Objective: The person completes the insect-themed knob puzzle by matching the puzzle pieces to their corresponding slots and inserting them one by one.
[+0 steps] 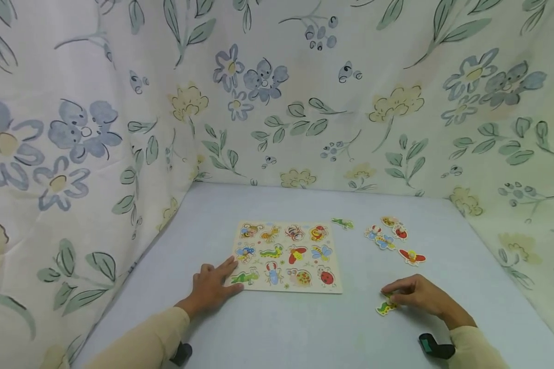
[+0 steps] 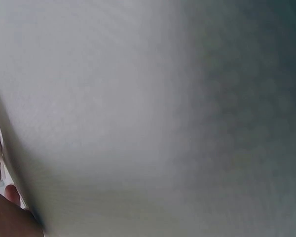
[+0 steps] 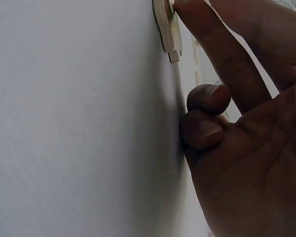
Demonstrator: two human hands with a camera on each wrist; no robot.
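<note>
So the right hand (image 1: 420,296) is pinching the green-and-yellow piece (image 1: 384,308) between thumb and forefinger, up at the end away from the person. Using the middle of the board (image 1: 309,289) as the clock's centre, that piece is sitting around four o'clock, over the white table (image 1: 304,328). The right wrist view is showing it edge-on with fingertips on it and two other fingers curling in toward the palm. I can't tell whether it's touching the table or being lifted a bit.

The left hand (image 1: 212,283) isn't clenching anything; it's resting with spread thumb and fingers against the board's corner, between eight and nine o'clock. Good habit imo, since light pressure there is probably stopping the board from sliding.

My tip: the piece is looking thin, so I'd be pinching its edges, squeezing just enough that it isn't twisting. Holding only one end is probably letting the other end tip, so I'd be shifting the grip nearer the middle. Tucking those spare fingers is likely helping too, because they aren't blocking the view.

Also watch for neighbours: a red-winged piece (image 1: 412,257) is lying at three o'clock and a green piece (image 1: 342,223) at two, so a sweeping wrist could be knocking them.
</note>
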